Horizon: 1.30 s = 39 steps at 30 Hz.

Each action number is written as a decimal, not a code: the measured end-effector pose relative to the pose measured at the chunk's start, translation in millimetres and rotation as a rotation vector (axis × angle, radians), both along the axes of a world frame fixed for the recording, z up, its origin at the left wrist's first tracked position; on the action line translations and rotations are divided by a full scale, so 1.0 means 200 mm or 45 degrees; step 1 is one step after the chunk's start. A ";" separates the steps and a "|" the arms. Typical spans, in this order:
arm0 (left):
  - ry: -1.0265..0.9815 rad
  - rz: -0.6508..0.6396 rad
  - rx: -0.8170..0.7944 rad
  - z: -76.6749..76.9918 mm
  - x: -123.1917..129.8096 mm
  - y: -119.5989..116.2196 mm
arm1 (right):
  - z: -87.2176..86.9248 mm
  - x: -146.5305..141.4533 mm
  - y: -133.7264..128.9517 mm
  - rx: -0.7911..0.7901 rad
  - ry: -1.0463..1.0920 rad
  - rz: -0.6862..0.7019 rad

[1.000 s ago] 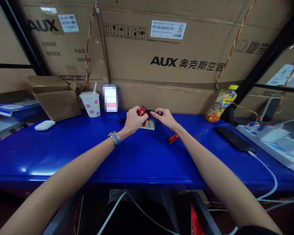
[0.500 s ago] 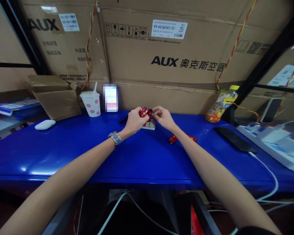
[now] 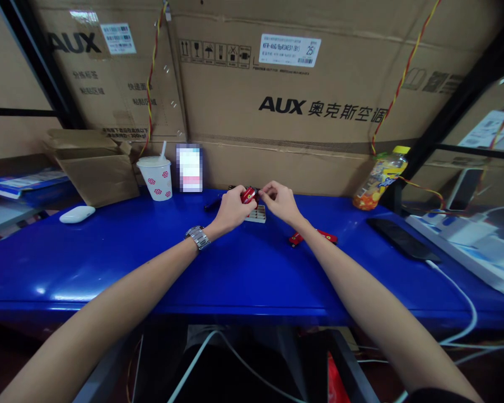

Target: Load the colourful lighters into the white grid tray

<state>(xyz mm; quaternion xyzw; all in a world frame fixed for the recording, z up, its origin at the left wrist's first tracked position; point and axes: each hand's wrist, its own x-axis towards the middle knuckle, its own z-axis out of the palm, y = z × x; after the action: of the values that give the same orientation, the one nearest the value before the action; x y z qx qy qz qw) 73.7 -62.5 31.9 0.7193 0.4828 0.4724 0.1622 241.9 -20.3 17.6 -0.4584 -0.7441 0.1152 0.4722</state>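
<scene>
The left hand (image 3: 234, 207) grasps a red piece (image 3: 248, 195) bearing a yellow mark, with the thumb along its near side and the fingers curled around its far side. The right hand (image 3: 279, 202) is positioned at the right end of this piece, thumb and fingertips brought together; whether they clasp a small part or only touch the end cannot be told. A pale compartmented tray (image 3: 256, 220) lies directly below the grip, partly covered by the left hand. To the near right of the grip, red parts (image 3: 295, 239) rest on the blue table (image 3: 243, 280), partly hidden by the right forearm, so their number cannot be determined. A dark object (image 3: 211, 205) lies just left of the gripping hand, and a metal watch (image 3: 197, 237) encircles the left wrist. Farther left of the grip, in order, are an upright lit screen (image 3: 189, 168), a white cup (image 3: 155, 179) with a straw, a brown paper bag (image 3: 98, 170) and a white case (image 3: 77, 214). Well to the right of the grip stand a tilted bottle (image 3: 378, 180) with a yellow cap and, nearer the table edge, a black phone (image 3: 399, 238) connected to a white cable (image 3: 462, 294). A cardboard box (image 3: 319, 129) forms the backdrop beyond the grip.
</scene>
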 end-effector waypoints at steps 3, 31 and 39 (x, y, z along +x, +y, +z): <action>0.069 -0.026 -0.021 0.00 0.00 -0.01 | 0.06 -0.01 -0.05 -0.059 0.213 0.180; 0.822 0.548 -0.105 -0.06 -0.31 0.16 | -0.06 0.02 0.02 -0.158 -0.036 0.065; 0.919 0.391 -0.309 -0.10 -0.34 0.19 | -0.03 0.05 -0.04 -0.059 -0.197 0.179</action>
<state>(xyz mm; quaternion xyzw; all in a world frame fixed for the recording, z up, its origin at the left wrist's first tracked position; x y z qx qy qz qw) 4.9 -23.6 11.0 0.7341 0.6627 0.1480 -0.0065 252.5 -28.2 12.4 -0.4233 -0.8058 0.1296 0.3933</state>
